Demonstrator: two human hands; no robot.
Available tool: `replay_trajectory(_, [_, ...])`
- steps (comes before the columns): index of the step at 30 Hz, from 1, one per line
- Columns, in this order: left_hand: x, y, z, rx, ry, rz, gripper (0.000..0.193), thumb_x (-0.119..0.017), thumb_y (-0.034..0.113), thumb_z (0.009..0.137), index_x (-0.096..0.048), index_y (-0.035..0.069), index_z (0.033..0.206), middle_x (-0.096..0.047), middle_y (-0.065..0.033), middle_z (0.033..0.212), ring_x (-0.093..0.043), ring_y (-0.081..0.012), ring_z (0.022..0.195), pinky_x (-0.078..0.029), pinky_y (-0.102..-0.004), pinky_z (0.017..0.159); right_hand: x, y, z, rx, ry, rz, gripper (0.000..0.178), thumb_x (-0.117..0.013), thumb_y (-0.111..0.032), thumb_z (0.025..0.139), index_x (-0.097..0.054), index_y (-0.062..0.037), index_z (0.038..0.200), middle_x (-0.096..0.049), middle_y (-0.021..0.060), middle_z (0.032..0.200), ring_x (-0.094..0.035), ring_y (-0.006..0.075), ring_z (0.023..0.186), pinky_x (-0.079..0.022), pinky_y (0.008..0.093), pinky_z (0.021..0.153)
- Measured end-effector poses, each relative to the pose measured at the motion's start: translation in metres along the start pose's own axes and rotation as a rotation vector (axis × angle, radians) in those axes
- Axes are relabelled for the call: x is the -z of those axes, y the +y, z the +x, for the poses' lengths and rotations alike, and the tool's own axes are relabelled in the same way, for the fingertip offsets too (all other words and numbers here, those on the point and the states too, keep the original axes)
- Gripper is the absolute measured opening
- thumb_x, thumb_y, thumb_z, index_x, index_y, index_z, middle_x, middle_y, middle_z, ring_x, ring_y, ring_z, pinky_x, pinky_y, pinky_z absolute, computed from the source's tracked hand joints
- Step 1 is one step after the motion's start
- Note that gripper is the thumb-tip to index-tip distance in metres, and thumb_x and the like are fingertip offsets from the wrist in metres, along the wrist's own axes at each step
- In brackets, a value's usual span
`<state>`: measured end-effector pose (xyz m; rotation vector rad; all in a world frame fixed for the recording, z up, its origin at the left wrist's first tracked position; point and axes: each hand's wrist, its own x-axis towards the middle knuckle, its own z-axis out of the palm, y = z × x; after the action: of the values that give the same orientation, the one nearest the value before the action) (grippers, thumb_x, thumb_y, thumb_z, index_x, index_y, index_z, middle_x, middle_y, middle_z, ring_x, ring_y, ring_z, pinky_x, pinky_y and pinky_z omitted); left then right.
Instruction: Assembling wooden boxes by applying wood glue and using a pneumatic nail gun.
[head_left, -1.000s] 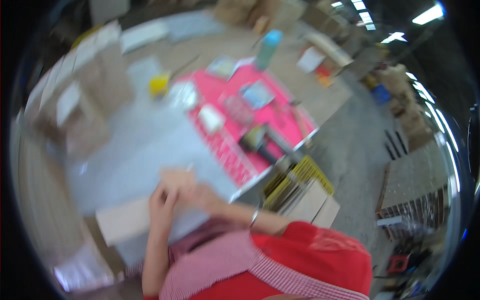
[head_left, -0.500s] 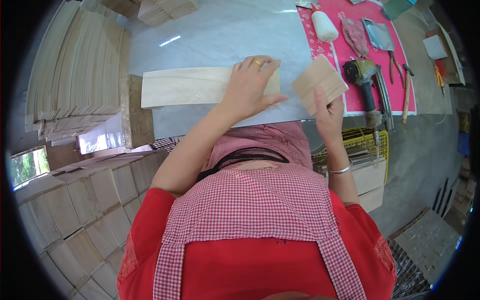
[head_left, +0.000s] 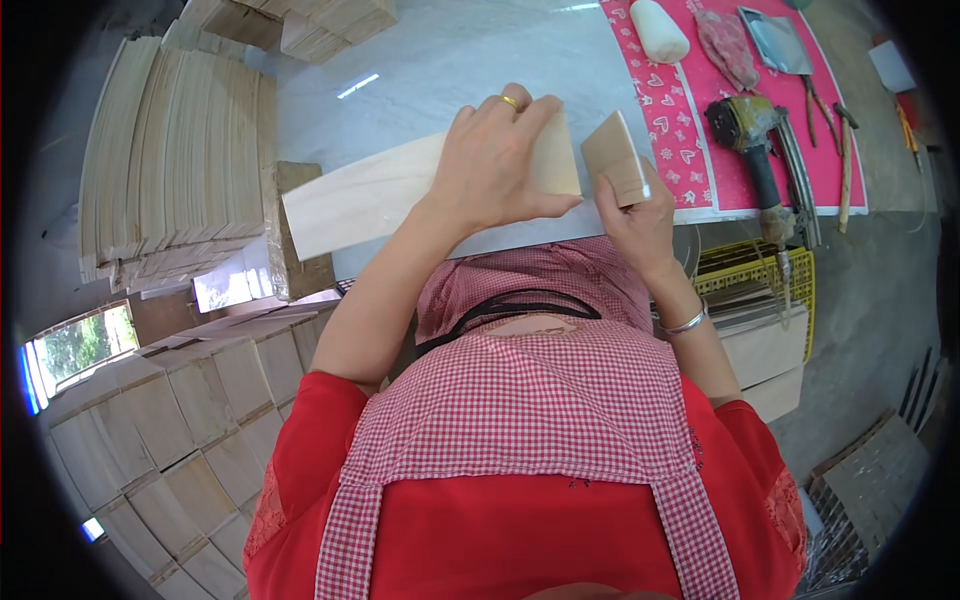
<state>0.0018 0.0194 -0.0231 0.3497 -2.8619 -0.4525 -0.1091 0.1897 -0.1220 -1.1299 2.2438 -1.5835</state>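
A long, thin pale wooden board (head_left: 375, 190) lies slantwise on the grey table. My left hand (head_left: 488, 165), with a yellow ring on one finger, grips it near its right end, fingers toward the far edge and thumb toward the near corner. Just to the right, my right hand (head_left: 640, 228) pinches a small squarish wooden panel (head_left: 610, 155) by its lower part. That panel stands tilted almost on edge, facing the board's end with a narrow gap between them.
Stacked wooden boards (head_left: 175, 160) rise at the left beside a wooden block (head_left: 290, 235). Right of my hands, a nail gun (head_left: 755, 150), a white bottle (head_left: 660, 32) and hand tools lie on a pink sheet (head_left: 690, 100). Below sits a yellow crate (head_left: 808, 300).
The long board has turned, its right end swinging away from me with my left hand. My right hand has tipped the small panel more upright and brought it closer to the board's end.
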Motion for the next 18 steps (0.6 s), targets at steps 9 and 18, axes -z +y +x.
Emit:
replay_trajectory(9, [0.025, 0.006, -0.004, -0.019, 0.043, -0.119, 0.083, -0.085, 0.038, 0.051, -0.058, 0.006, 0.122, -0.058, -0.0148, 0.11, -0.059, -0.0332, 0.09, -0.047, -0.0421, 0.08, -0.035, -0.027, 0.012, 0.174, -0.045, -0.13, 0.068, -0.069, -0.007, 0.077, -0.045, -0.0042, 0.14, -0.059, 0.0136, 0.09, -0.063, 0.033, 0.072, -0.051, 0.0417, 0.06])
replay_trajectory(18, [0.022, 0.004, 0.001, 0.016, 0.013, -0.146, 0.083, -0.085, 0.039, 0.051, -0.058, 0.006, 0.122, -0.058, -0.0143, 0.109, -0.059, -0.0343, 0.092, -0.048, -0.0431, 0.083, -0.039, -0.032, 0.011, 0.17, -0.056, -0.155, 0.077, -0.072, -0.007, 0.07, -0.044, -0.0045, 0.142, -0.057, 0.0124, 0.092, -0.063, 0.0312, 0.072, -0.051, 0.0402, 0.059])
